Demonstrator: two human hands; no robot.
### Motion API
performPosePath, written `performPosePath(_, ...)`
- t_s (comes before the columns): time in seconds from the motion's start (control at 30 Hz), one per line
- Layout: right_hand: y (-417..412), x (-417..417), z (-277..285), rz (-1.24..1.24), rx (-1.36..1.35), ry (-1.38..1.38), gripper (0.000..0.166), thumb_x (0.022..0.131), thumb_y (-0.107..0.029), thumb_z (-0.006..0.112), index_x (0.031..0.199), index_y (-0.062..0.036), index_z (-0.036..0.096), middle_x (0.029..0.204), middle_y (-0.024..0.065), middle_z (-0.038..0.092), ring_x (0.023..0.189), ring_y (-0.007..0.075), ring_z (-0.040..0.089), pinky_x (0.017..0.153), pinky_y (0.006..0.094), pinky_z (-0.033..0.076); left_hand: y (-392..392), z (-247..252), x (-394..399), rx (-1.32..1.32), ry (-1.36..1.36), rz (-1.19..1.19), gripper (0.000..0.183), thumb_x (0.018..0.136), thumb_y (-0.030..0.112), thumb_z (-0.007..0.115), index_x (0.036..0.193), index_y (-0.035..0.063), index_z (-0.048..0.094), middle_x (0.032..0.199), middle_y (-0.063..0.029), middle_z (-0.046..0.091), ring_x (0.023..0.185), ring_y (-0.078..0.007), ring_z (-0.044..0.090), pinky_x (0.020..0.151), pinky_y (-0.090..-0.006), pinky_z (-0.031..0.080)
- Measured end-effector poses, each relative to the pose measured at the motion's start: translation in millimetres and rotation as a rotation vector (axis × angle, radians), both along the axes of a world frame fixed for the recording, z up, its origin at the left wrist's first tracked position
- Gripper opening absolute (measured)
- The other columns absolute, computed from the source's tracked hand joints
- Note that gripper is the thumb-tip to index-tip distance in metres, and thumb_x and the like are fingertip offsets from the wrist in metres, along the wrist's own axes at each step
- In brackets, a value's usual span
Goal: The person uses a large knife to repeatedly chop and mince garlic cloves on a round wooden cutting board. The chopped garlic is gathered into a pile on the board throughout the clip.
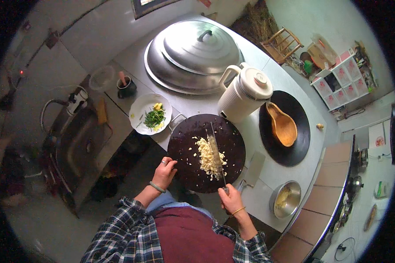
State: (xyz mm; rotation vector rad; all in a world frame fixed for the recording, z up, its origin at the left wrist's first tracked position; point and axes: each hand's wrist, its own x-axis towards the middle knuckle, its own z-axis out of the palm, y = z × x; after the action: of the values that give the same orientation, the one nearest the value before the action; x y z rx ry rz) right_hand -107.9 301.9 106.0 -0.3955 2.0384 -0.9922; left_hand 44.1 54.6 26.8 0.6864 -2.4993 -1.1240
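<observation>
My right hand grips the handle of a cleaver, whose blade stands on edge in a heap of chopped pale food. The heap lies on a round dark cutting board, with small bits scattered about it. At the board's lower left edge is my left hand, its fingers curled near the rim; whether they touch the board I cannot tell. A white scalloped bowl beyond it holds cut green herbs and yellowish pieces. A second cleaver lies flat right of the board.
Behind the board are a large metal wok lid and a cream insulated jug. To the right, a gourd ladle rests on a black round lid, and a steel bowl holds yellowish food. A sink is at left.
</observation>
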Motion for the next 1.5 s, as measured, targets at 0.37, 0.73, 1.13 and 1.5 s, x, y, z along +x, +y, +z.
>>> performPosePath(0.37,-28.2,30.2,-12.9,-0.116,-0.003,-0.064,0.032,0.091,-0.028,0.06,0.077,-0.0013,0.048,0.053,0.0058,0.054,0.042,0.0143,0.055,0.04,0.0305,0.042,-16.4,-1.9,8.6,-0.281,-0.018,-0.298,0.032,0.067,0.0,0.067,0.099,0.0015,0.062,0.113,-0.0133,0.06,0.107,-0.0309,0.058,0.089,-0.0387,0.05)
performPosePath(0.73,-48.7,53.6,-10.9,-0.183,-0.053,-0.018,0.029,0.092,-0.025,0.059,0.075,-0.0035,0.047,0.053,0.0035,0.053,0.041,0.0112,0.052,0.039,0.0277,0.04,-45.1,7.3,9.2,-0.241,0.115,-0.245,0.018,0.072,-0.002,0.064,0.088,0.004,0.062,0.091,-0.0105,0.06,0.086,-0.0299,0.059,0.073,-0.0377,0.051)
performPosePath(1.13,-82.6,87.4,-19.3,-0.277,-0.14,-0.263,0.026,0.094,-0.025,0.058,0.08,-0.0054,0.047,0.056,0.0009,0.051,0.042,0.0086,0.049,0.038,0.025,0.038,-69.5,-0.9,23.9,-0.128,0.079,-0.241,0.018,0.075,0.0,0.061,0.092,0.0041,0.063,0.097,-0.0097,0.06,0.092,-0.0298,0.059,0.077,-0.0368,0.051)
performPosePath(1.5,-60.7,80.8,-12.7,-0.439,-0.037,-0.102,0.028,0.09,-0.026,0.059,0.079,-0.0017,0.052,0.054,0.0038,0.054,0.042,0.0118,0.053,0.039,0.0284,0.042,-63.6,-13.3,11.4,-0.392,0.084,-0.792,0.022,0.077,0.01,0.058,0.098,0.0053,0.066,0.106,-0.0072,0.058,0.102,-0.0238,0.057,0.078,-0.0339,0.051)
